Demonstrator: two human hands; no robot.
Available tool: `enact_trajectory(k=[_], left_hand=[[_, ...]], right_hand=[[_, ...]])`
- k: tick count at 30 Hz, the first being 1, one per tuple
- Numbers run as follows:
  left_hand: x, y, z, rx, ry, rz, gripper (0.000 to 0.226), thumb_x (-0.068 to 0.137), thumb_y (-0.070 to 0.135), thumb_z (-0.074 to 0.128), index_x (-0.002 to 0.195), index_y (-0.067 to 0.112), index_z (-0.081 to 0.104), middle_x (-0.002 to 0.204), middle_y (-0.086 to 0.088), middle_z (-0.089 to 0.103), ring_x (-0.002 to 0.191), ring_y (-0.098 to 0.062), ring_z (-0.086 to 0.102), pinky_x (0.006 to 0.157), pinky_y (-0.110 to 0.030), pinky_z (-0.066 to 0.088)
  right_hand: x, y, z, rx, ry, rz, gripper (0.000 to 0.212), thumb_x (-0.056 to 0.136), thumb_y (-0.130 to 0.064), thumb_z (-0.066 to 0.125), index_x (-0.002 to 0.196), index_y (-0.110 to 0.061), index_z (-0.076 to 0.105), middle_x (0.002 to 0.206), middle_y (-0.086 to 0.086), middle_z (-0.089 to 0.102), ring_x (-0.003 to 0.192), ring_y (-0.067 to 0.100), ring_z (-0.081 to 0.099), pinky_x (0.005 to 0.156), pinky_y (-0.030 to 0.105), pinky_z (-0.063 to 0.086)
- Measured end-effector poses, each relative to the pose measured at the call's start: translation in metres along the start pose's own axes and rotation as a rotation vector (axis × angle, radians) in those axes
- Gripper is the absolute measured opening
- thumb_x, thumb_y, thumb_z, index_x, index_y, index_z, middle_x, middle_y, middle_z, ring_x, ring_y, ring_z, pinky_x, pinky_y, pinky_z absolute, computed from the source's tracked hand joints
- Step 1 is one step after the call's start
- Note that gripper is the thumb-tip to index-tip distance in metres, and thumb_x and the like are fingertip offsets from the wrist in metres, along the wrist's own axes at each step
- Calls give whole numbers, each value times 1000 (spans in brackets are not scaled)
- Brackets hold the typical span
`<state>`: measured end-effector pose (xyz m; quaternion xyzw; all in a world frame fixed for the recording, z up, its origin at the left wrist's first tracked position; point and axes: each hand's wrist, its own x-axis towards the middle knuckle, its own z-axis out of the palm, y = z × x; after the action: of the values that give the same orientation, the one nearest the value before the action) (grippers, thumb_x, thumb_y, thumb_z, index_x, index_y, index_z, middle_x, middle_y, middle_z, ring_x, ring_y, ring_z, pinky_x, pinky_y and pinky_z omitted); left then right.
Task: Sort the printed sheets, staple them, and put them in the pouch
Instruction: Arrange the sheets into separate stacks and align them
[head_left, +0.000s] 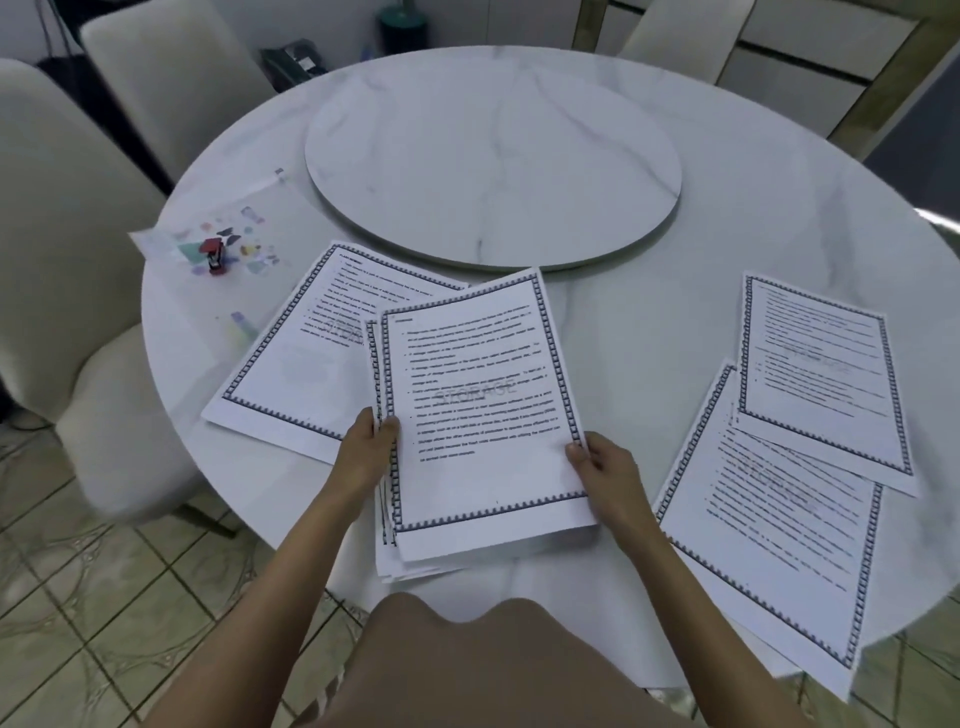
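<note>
The left hand pinches the left edge of a stack of sheets and the right hand pinches its right edge, just in front of the turntable. A single sheet lies front-left of the turntable, and two overlapping sheets lie front-right. The clear pouch lies left of the turntable, with the red stapler resting on it.

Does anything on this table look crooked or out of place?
Yes, the nearer bordered printed sheet on the right hangs past the edge of the round white marble table and could slip off. The stack of bordered sheets in the left hand and right hand is fanned unevenly at its left and bottom edges.
</note>
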<state>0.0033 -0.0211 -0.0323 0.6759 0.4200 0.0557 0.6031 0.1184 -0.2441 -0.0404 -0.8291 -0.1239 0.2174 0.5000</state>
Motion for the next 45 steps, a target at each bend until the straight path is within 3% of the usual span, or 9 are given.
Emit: enact_trajectory(k=[2, 8, 13, 16, 23, 30, 38, 42, 45], left_hand=[[0, -1, 0, -18, 3, 8, 28, 100, 19, 37, 123, 8, 47, 115, 1, 52, 104, -17, 48, 89, -28, 36], [2, 0, 0, -35, 4, 41, 30, 99, 10, 32, 126, 8, 45, 120, -1, 53, 106, -18, 49, 90, -30, 38], [4, -2, -4, -17, 30, 89, 35, 100, 12, 31, 133, 8, 40, 132, -4, 50, 117, -18, 48, 101, -32, 36], [4, -1, -7, -26, 44, 109, 38, 100, 12, 31, 138, 10, 38, 135, -1, 47, 121, -16, 46, 105, -31, 34], [7, -2, -7, -22, 60, 138, 38, 100, 13, 32, 137, 7, 37, 134, -3, 48, 122, -20, 46, 102, -32, 36], [5, 6, 5, -6, 32, 181, 35, 100, 7, 30, 132, 10, 42, 125, -2, 52, 108, -14, 47, 91, -27, 35], [-2, 9, 32, -38, 43, 169, 33, 99, 6, 30, 129, 9, 44, 117, 2, 52, 106, -16, 49, 89, -28, 36], [-7, 11, 46, -21, 57, 169, 30, 99, 6, 31, 124, 12, 46, 117, 0, 52, 105, -17, 48, 89, -29, 36], [-9, 14, 55, 1, 90, 150, 34, 98, 7, 32, 129, 13, 44, 120, 1, 52, 110, -18, 48, 98, -34, 38]], right_hand=[[2, -1, 0, -51, -21, -28, 20, 95, -15, 48, 75, -14, 54, 68, -1, 55, 61, 9, 47, 52, 10, 35], [5, 2, 3, -142, -66, -76, 32, 98, -16, 40, 67, -16, 45, 60, -2, 44, 51, 1, 38, 50, 14, 31], [15, 0, -16, -93, 52, -56, 19, 96, -18, 45, 93, -14, 63, 77, 2, 64, 60, -3, 56, 58, 6, 40], [28, 7, -50, -188, 197, -66, 16, 94, -17, 51, 101, -11, 64, 97, 8, 62, 84, 14, 57, 76, 20, 37], [46, 47, -140, -482, 520, 22, 30, 93, -11, 50, 119, 4, 55, 122, 28, 48, 114, 36, 45, 93, 29, 33], [37, 79, -140, -700, 415, 29, 33, 92, -9, 49, 121, 6, 54, 124, 27, 50, 116, 40, 45, 100, 43, 35], [29, 70, -140, -502, 287, -137, 18, 92, -7, 51, 98, -1, 67, 102, 14, 59, 95, 26, 53, 78, 23, 35], [34, 66, -181, -377, 496, -123, 20, 92, -3, 49, 103, 1, 66, 106, 20, 60, 90, 26, 55, 71, 0, 36], [41, 78, -215, -394, 584, 5, 30, 89, -17, 54, 110, 3, 62, 111, 27, 57, 103, 38, 54, 86, 20, 39]])
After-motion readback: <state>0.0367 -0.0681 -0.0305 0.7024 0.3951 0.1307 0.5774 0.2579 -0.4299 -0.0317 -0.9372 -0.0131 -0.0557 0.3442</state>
